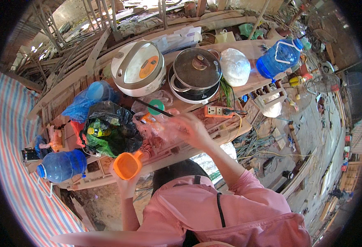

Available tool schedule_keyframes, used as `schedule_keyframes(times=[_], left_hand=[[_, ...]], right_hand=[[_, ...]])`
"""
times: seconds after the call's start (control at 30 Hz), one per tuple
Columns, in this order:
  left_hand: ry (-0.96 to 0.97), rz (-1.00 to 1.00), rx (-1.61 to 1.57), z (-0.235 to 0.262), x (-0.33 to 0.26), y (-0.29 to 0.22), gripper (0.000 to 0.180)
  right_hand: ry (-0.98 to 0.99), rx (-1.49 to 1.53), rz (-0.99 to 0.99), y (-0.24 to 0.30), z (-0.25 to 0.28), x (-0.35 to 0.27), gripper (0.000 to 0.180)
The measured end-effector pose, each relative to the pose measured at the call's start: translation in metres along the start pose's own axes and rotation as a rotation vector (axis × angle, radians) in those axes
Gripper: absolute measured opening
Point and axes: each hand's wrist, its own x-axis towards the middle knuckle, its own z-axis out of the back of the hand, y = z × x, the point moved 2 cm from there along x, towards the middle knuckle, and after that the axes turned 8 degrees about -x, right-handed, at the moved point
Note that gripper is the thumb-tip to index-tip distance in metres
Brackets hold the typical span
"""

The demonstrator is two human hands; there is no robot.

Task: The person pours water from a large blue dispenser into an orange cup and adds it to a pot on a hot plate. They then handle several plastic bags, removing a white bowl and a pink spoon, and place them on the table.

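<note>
My left hand [125, 184] is closed around an orange plastic cup [126, 166] with a short side handle, just off the bench's near edge. The cup's mouth faces up. Further forward, my right hand [190, 128] is blurred by motion. From its fingers a thin dark stick-like utensil [153, 108] points to the upper left, above a clear plastic bag [161, 131] with reddish contents and a green round lid [156, 107]. Left of that bag lies an open black plastic bag [110, 119] with a green bag and small yellow-topped bottles [97, 131] in it.
Along the bench's back stand a white rice cooker [139, 68], a lidded pot [197, 68] on a cooker and a white bag [235, 67]. Blue water jugs stand left [63, 166] and right [279, 58]. An orange power strip [219, 111] has a plugged-in cord.
</note>
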Motion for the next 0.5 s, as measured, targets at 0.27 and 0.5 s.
schedule_keyframes(times=[0.27, 0.5], left_hand=[[0.214, -0.080, 0.096, -0.024, 0.006, -0.018, 0.098], [0.410, -0.071, 0.133, -0.032, 0.005, -0.031, 0.096]], right_hand=[[0.369, 0.347, -0.045, 0.045, -0.037, -0.037, 0.047], [0.361, 0.367, -0.173, 0.049, -0.039, -0.045, 0.032]])
